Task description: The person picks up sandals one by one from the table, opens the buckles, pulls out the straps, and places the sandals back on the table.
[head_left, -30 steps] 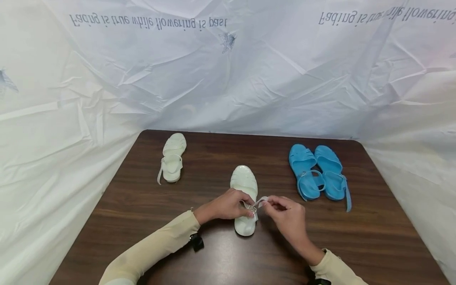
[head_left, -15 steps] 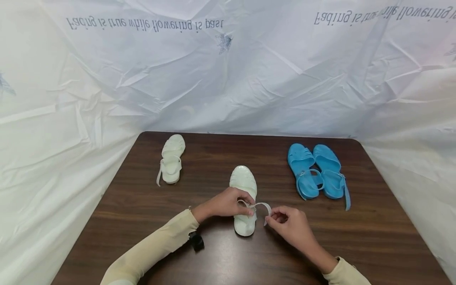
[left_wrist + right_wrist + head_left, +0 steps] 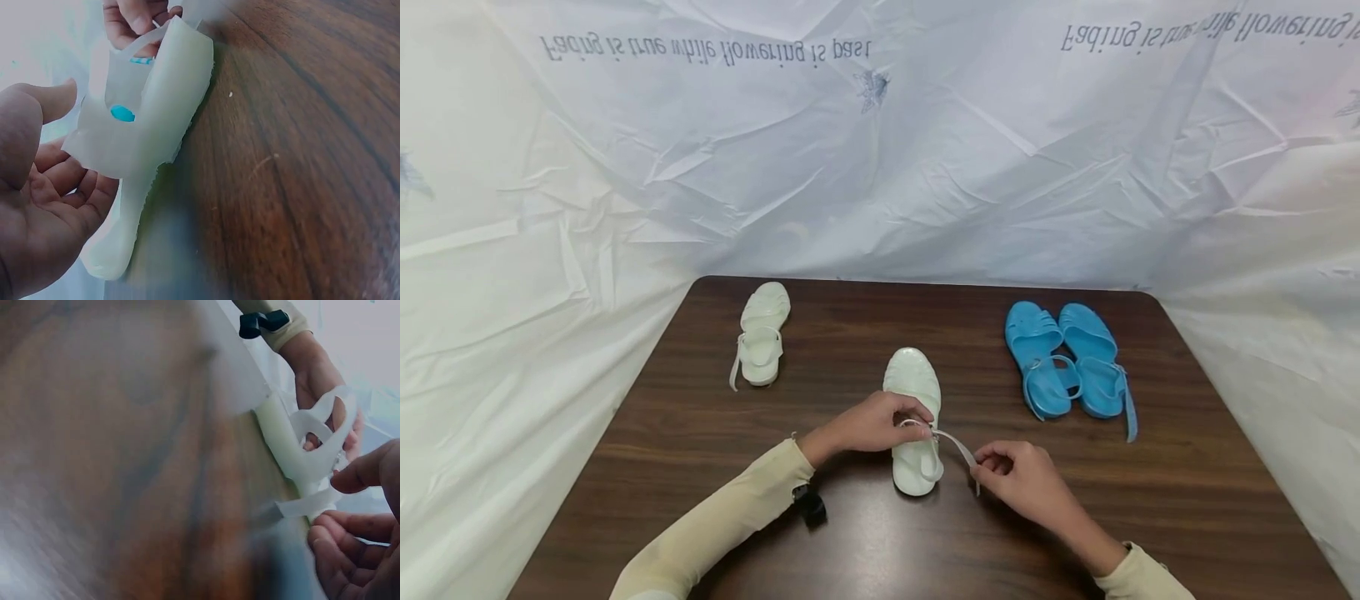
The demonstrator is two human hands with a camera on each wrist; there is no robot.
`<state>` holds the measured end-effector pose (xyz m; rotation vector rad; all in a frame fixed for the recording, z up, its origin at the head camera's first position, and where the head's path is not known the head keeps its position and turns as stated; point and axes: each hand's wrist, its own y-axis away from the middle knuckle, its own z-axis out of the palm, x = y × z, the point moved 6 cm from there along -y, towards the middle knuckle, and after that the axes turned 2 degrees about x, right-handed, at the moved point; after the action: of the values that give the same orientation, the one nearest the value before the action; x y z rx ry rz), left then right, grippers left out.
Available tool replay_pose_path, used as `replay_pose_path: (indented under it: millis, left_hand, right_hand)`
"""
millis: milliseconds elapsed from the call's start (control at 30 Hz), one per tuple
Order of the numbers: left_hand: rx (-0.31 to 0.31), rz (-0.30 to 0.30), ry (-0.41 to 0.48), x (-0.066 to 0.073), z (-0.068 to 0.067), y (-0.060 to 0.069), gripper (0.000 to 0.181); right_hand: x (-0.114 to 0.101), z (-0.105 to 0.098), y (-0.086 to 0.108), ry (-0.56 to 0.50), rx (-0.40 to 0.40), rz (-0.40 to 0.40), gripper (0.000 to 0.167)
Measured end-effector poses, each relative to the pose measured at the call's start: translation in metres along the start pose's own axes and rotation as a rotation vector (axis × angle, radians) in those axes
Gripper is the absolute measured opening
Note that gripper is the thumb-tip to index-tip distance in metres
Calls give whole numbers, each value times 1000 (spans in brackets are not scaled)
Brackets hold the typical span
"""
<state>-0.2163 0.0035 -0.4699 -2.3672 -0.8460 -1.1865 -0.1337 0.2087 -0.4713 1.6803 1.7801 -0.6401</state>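
Note:
A white jelly sandal (image 3: 912, 379) lies upright mid-table, toe pointing away from me. My left hand (image 3: 876, 422) is at its left side, thumb and fingers around the ankle strap by the small buckle. In the left wrist view, curled fingers (image 3: 84, 190) lie against the sandal's side (image 3: 181, 75), while the thumb stands off it. Right of the sandal, my right hand (image 3: 1018, 479) pinches the strap's loose length (image 3: 957, 446) between thumb and fingers. Its tip (image 3: 287, 510) sticks out past the fingers in the right wrist view. Fingers partly hide the buckle.
Another white sandal (image 3: 763, 333) with a dangling strap stands at the back left. Two blue sandals (image 3: 1033, 358) sit side by side at the right on the dark wooden table (image 3: 850, 550). White printed sheeting (image 3: 790, 167) hangs behind and beside the table.
My right hand has moved right and toward me, drawing the strap out and down from the buckle. The left hand has shifted slightly; a strap loop now shows over the sandal's heel.

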Motion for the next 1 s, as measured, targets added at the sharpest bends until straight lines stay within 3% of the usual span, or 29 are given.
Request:
replay_pose_path:
  millis: [233, 567, 1000]
  left_hand:
    - [31, -5, -8, -3, -6, 2, 22]
    - [15, -20, -16, -5, -7, 3, 19]
    - [-5, 8, -13, -3, -15, 7, 18]
  right_hand:
    - [-13, -6, -15, 33, 75, -66, 11]
    - [-32, 21, -36, -97, 28, -73, 30]
    - [-44, 33, -41, -99, 55, -157, 18]
